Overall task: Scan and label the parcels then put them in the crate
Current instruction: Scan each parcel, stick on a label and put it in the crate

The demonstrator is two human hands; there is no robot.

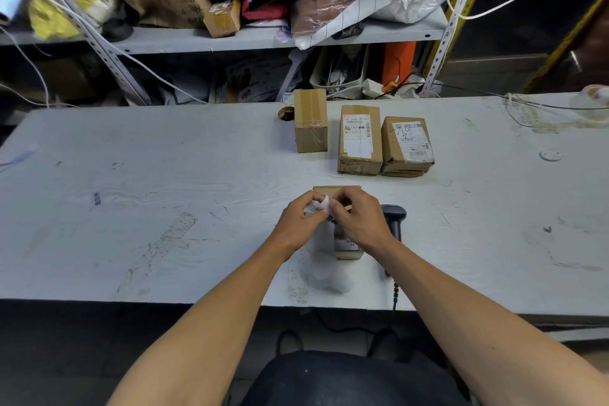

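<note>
Where the scuffed white table [164,175] met a cluttered metal shelf [230,38], three brown parcels [360,140] stood in a row, well apart from a fourth parcel [349,245] near the front edge. Above that one, the left hand [298,224] and right hand [361,221] pinched a curling white label [321,208]. One black scanner [393,219] lay just beside it.

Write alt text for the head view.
Both hands, left hand and right hand, pinch a white label above a small parcel on a grey table. A scanner lies beside it; three boxes stand behind.
</note>
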